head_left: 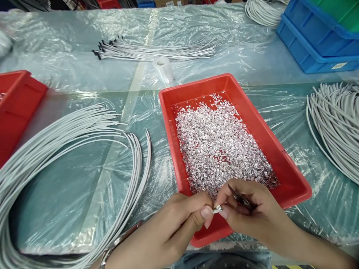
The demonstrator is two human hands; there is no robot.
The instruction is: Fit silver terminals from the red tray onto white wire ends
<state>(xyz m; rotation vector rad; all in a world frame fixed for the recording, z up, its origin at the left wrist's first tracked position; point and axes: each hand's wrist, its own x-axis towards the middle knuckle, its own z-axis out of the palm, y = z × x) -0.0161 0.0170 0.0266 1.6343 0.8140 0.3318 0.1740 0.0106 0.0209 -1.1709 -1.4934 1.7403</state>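
My left hand (179,224) is closed in a pinch around a white cable, near its end. The cable tip (217,210) pokes out between both hands and looks silvery, like foil. Thumb and forefinger of my right hand (252,213) pinch at this tip. Tucked in the same hand is a small dark metal tool (238,196) with a pointed end, perhaps snips; its handles are mostly hidden by the fingers. Both hands are over the near end of a red tray (291,186), which holds a layer of small silvery foil scraps (218,142).
A looped bundle of white cables (56,130) lies at left, beside a red bin (19,104). Farther back are a clear film roll (164,69) and black-ended cables (146,51). Coiled cables (336,123) and stacked blue crates (316,41) stand right. Plastic sheeting covers the table.
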